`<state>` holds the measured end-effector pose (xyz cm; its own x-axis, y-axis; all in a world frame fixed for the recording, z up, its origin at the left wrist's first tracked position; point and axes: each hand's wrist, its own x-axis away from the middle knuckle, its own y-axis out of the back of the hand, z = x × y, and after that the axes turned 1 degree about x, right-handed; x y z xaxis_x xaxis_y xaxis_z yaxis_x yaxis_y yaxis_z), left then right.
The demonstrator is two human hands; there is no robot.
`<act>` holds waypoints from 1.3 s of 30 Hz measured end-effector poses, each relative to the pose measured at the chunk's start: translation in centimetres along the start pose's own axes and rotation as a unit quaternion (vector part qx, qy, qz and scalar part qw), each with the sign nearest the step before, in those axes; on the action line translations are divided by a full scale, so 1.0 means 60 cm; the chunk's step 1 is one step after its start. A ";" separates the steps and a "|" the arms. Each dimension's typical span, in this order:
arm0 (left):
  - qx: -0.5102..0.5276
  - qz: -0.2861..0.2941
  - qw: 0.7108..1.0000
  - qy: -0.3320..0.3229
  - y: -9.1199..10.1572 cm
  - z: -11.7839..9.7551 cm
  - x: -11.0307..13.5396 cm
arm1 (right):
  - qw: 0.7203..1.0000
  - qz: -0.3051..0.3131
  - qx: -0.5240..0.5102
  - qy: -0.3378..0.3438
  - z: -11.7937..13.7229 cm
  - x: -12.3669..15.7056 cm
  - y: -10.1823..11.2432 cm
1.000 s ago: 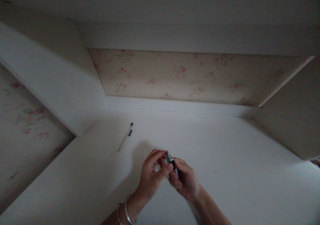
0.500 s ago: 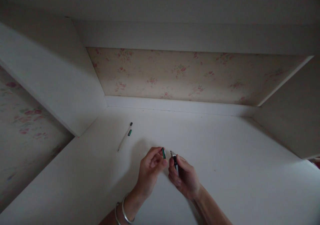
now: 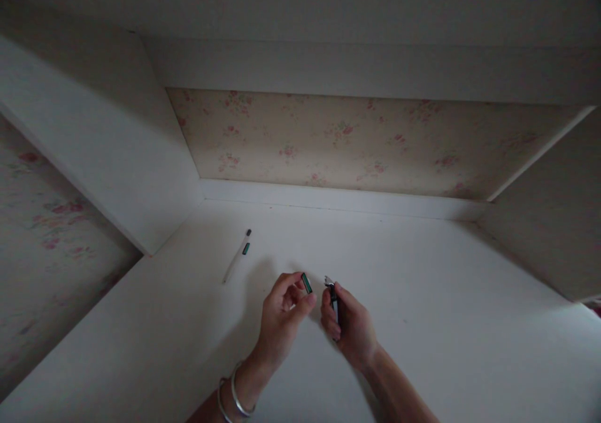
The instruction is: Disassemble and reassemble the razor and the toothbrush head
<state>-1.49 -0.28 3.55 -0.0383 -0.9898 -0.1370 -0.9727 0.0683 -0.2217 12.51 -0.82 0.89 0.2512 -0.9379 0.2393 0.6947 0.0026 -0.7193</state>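
Both of my hands hover low over a white desk top [image 3: 422, 298]. My left hand [image 3: 282, 313], with two silver bangles on its wrist, pinches a small green cap [image 3: 307, 283] between thumb and fingers. My right hand [image 3: 347, 326] is closed around a dark pen-like body [image 3: 333, 296] with a small metal tip pointing away from me. The cap and the tip are apart, a short gap between them.
A white pen [image 3: 237, 256] with a green clip lies on the desk, left of and beyond my hands. White side panels close the desk in on the left and right, with a floral wallpaper panel [image 3: 357, 141] at the back and a shelf above.
The green cap sat on the dark body with both hands together. My left hand has pulled it off to the left, and the hands are now apart.
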 end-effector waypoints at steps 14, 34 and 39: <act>-0.105 0.000 0.994 -0.025 -0.004 0.009 0.002 | 0.997 0.028 -0.070 0.006 0.009 0.000 0.002; -0.305 -0.061 0.939 -0.147 0.002 0.016 -0.002 | 0.784 -0.241 0.542 0.184 0.018 -0.025 0.053; -0.306 -0.065 0.938 -0.152 0.002 0.022 -0.004 | 0.758 -0.258 0.569 0.185 0.018 -0.030 0.065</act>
<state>-1.30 0.11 2.26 0.0671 -0.8969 -0.4372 -0.9174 -0.2277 0.3265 15.51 1.27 -1.67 -0.3127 -0.9484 -0.0533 0.8206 -0.2979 0.4877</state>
